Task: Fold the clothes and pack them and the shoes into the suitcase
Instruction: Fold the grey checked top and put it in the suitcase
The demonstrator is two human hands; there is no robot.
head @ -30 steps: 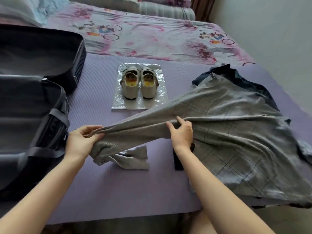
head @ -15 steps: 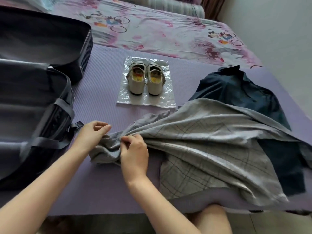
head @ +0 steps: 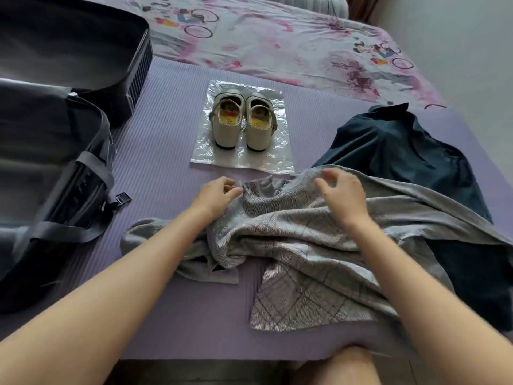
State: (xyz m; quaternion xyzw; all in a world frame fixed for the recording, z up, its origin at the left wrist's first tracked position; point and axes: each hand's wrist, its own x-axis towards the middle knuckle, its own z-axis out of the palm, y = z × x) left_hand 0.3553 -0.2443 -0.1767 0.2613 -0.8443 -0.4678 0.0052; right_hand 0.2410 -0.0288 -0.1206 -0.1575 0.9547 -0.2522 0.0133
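A grey checked garment (head: 291, 240) lies bunched on the bed (head: 166, 162), its length running rightward. The left hand (head: 218, 194) pinches its far edge. The right hand (head: 342, 197), blurred, curls over it, grip unclear; the open suitcase (head: 41, 162) lies nearer the left hand.

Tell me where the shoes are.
In the head view the shoes stand on a clear plastic sheet, between the open suitcase at left and the dark shirt at right.

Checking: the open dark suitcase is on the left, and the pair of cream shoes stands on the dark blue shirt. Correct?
Not quite. The head view shows the pair of cream shoes standing on a clear plastic sheet, apart from the dark blue shirt. The open dark suitcase is on the left.
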